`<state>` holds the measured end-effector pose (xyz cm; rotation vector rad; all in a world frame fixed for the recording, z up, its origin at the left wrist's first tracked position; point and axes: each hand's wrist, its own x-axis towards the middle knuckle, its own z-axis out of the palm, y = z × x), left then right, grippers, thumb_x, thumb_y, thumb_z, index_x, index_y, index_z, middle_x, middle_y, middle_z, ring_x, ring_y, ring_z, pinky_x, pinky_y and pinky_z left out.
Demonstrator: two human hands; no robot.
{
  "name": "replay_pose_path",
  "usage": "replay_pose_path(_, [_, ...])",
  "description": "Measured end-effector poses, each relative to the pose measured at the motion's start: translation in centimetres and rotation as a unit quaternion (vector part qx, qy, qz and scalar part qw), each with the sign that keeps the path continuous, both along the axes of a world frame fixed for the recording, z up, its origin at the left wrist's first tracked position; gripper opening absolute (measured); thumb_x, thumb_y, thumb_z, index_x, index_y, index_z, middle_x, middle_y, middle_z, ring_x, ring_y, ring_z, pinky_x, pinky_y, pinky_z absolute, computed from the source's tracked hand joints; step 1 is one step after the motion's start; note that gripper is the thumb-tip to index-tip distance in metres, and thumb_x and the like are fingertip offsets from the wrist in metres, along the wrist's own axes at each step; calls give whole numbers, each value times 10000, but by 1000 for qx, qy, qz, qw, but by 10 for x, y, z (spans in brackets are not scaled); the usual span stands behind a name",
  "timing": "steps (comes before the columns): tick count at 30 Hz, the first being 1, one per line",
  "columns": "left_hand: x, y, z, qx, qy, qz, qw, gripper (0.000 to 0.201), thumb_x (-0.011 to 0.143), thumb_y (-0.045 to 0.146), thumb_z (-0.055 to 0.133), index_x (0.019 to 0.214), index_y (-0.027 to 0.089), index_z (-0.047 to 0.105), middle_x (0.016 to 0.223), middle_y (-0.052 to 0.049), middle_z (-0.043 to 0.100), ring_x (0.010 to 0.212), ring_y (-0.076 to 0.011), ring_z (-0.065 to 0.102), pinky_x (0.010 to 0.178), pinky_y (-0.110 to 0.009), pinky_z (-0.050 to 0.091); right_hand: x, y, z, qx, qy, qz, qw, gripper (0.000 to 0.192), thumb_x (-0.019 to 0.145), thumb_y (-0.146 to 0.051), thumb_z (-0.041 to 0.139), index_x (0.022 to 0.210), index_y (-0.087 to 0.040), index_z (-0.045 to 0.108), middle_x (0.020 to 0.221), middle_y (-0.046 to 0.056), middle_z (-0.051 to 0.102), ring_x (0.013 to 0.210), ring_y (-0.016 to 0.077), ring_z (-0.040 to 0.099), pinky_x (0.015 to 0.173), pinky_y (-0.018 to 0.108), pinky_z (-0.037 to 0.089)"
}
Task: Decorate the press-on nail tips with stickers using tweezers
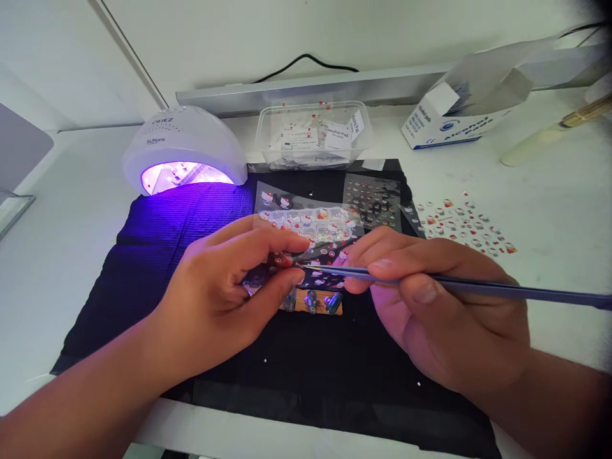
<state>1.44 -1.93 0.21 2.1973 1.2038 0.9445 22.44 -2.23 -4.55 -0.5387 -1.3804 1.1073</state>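
My left hand [224,287] pinches a small red press-on nail [281,259] between thumb and forefinger above the black mat [157,255]. My right hand [430,299] grips a thin dark nail-art brush [478,289], its tip touching the red nail. Just below the hands, a wooden strip [313,301] with several teal nail tips lies on the mat. Sticker sheets with red and white figures [310,220] lie behind the hands.
A white UV nail lamp [184,150] glows purple at the mat's back left. A clear tub of alcohol pad packets [313,134] stands behind, an alcohol pad box [459,102] at back right. More sticker sheets [466,223] lie right of the mat.
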Motion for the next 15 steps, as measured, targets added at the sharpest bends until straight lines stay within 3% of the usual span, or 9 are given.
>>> replay_pose_path(9, [0, 5, -4, -59, -51, 26, 997, 207, 818, 145, 723, 1015, 206, 705, 901, 10, 677, 764, -95, 629, 673, -188, 542, -3, 0, 0, -12, 13, -13, 1000, 188, 910, -220, 605, 979, -231, 779, 720, 58, 710, 798, 245, 641, 696, 421, 531])
replay_pose_path(15, [-9, 27, -8, -175, -124, 111, 970, 256, 747, 236, 768, 994, 187, 720, 757, 11, 681, 673, -124, 643, 612, -227, 549, -3, 2, 1, -26, 27, -32, 999, 178, 914, -182, 615, 945, -223, 785, 718, 37, 699, 763, 208, 653, 648, 366, 528])
